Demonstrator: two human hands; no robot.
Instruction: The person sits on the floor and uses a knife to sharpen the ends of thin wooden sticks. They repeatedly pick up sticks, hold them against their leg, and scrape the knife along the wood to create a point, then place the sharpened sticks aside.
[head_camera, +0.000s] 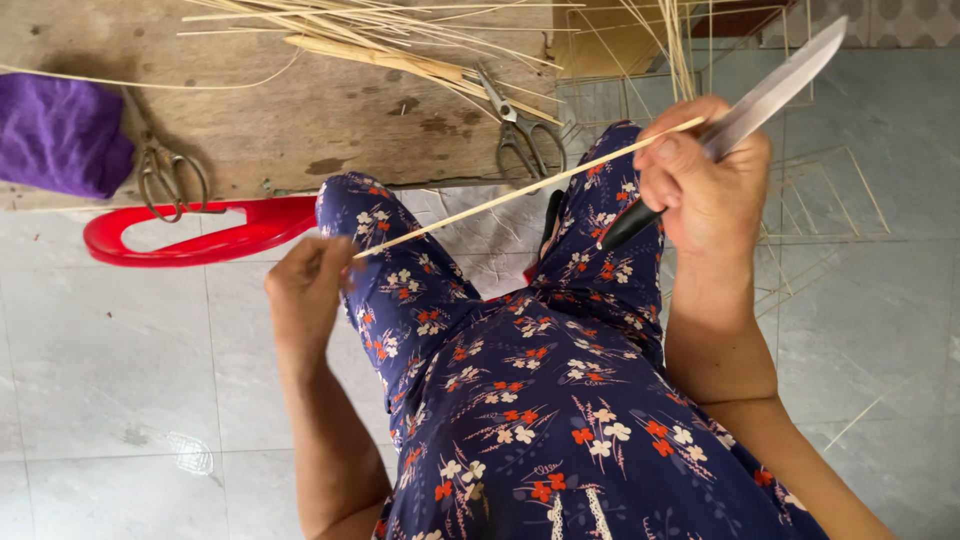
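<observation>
My left hand (305, 290) pinches the near end of a thin bamboo strip (520, 190) that slants up to the right across my knees. My right hand (705, 185) grips a knife with a black handle and a long steel blade (785, 85); the blade points up and right. The far end of the strip lies against the thumb of that hand, beside the blade. Both hands hover above my lap, which is covered by dark blue flowered cloth (540, 400).
A worn wooden board (300, 110) lies ahead with a bundle of bamboo strips (380, 40), two pairs of scissors (525, 140) (170, 180) and a purple cloth (60, 135). A red plastic piece (190, 240) sits under its edge. Thin strip frames (820, 200) stand at right on grey tiles.
</observation>
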